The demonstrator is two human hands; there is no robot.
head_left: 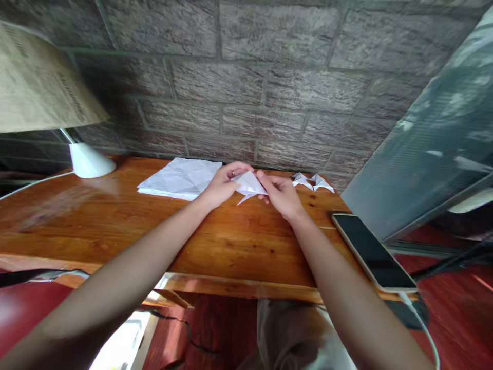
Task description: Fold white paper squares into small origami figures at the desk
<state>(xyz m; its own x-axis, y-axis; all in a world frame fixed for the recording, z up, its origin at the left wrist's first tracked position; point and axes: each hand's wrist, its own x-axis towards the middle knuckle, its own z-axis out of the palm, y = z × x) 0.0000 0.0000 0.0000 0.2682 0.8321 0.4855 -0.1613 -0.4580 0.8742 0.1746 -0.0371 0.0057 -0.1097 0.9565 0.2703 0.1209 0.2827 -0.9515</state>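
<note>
Between my two hands is a piece of folded white paper (249, 184), held above the wooden table, with a thin pointed flap sticking out at its lower left. My left hand (228, 181) pinches its left side, a ring on one finger. On the right edge, my right hand (280, 194) grips it with the thumb on top; the other fingers are partly hidden behind the paper. A stack of creased white paper sheets (181, 176) lies just left of my left hand. Two small folded paper figures (311, 181) sit beyond my right hand.
A phone (373, 252) with a white cable lies at the right edge of the wooden table (239, 246). At the back left stands a lamp with a white base (91, 160) and a wide shade (42, 82). A stone-block wall (246, 87) borders the table's far side.
</note>
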